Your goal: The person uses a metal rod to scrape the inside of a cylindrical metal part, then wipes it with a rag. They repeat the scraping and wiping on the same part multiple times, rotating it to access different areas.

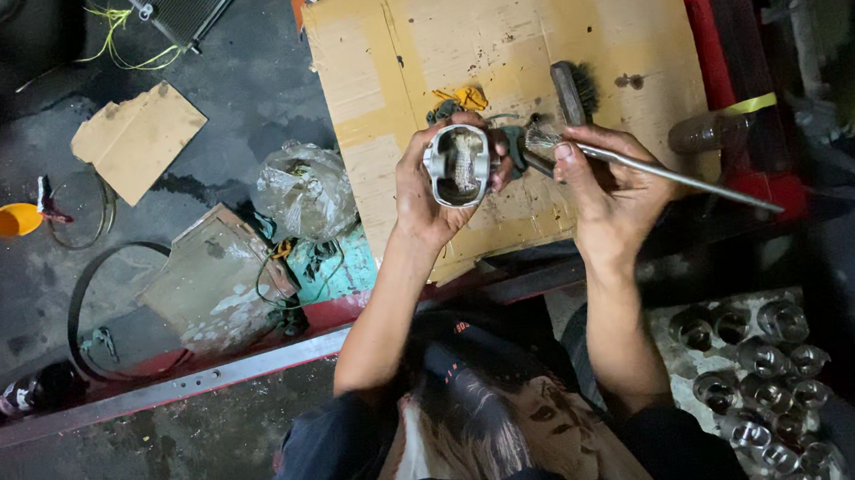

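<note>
My left hand (424,195) grips a grey metal piston (458,165), its hollow underside turned up toward me. My right hand (609,182) holds a long thin metal tool (684,179) whose tip (539,139) reaches toward the piston's right side. Both hands hover over a stained sheet of cardboard (493,35). A dark brush (573,89) lies on the cardboard just beyond my right hand. A yellow scrap (466,97) lies behind the piston.
A crumpled plastic bag (304,188), cardboard pieces (138,138), an orange funnel (5,220), a dark bottle (37,391) and a black hoop (86,304) lie on the dark floor at left. Several round metal parts (758,377) sit at lower right. A red frame (726,59) borders the cardboard.
</note>
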The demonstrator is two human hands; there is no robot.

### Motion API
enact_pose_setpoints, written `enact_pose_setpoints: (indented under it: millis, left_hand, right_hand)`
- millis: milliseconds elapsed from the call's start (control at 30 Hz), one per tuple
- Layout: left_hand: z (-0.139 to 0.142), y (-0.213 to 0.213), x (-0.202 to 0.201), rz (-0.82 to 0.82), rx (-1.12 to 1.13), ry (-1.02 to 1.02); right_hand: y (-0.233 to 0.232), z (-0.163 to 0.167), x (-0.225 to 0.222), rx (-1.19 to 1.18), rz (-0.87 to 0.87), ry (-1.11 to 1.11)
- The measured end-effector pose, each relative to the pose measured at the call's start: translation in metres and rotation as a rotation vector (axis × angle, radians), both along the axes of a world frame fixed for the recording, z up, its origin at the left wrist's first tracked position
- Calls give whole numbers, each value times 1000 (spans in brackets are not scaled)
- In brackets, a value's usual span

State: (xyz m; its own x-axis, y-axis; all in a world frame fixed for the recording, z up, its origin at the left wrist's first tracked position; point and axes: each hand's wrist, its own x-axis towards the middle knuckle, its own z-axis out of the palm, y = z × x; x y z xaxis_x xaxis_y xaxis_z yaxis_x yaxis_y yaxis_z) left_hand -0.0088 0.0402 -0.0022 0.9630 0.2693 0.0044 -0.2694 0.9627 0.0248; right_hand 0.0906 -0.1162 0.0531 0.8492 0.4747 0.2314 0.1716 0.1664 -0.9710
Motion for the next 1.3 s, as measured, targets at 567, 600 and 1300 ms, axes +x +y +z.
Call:
enact_pose_setpoints:
  millis: [567, 600, 1300]
  left_hand:
    - [-13, -10, 3, 425, 689, 489]
    - [-14, -9, 3, 451, 685, 501]
    - [3, -9, -6, 580, 1149, 539]
  right_hand:
    - [37, -38, -31, -179, -163, -432]
    - [34, -39, -30, -151, -183, -385]
    - [31, -57, -36, -194, 19, -152]
